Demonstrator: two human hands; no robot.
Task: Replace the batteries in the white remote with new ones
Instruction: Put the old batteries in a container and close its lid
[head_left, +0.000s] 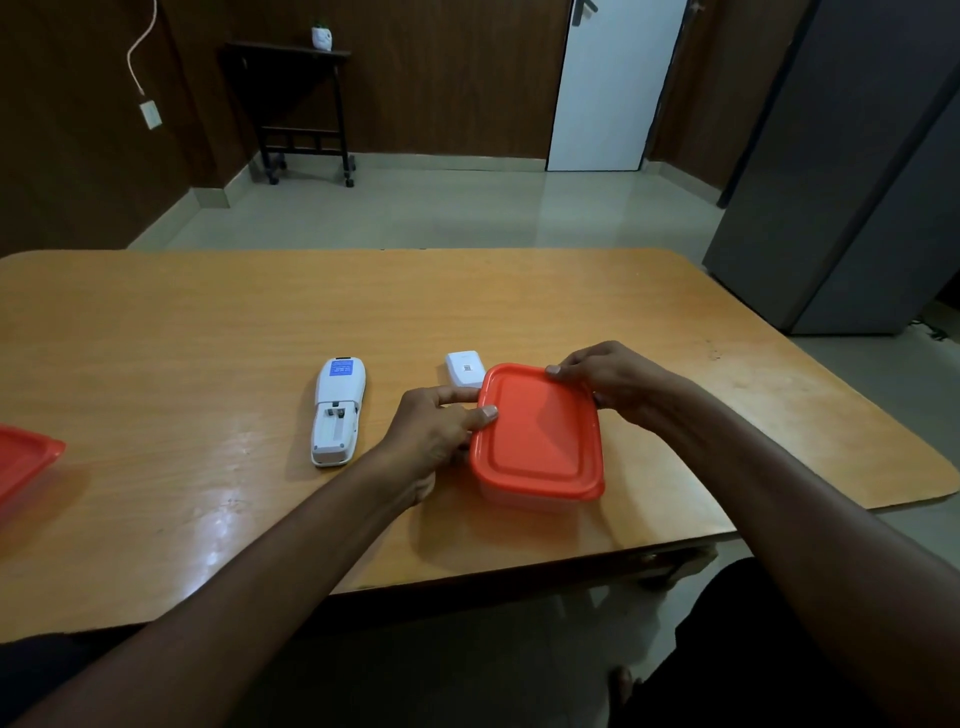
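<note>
**Fingers on red lid, both sides**

Fingers (485, 413) of our left hand (431, 436) & right hand (613, 384) curl round the lidded box (540, 441) edges, prob to pry lid. White remote (337, 415) lies face-down to the left, w/ compartment open, cover (464, 368) behind box.

Home room: wooden table (467, 291), fridge (841, 182)

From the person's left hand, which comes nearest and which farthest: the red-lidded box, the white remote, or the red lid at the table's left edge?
Measured from the left hand:
1. Red-lidded box, touching it, to its right.
2. White remote, to its left, apart.
3. Red lid, at the far left edge.
</note>
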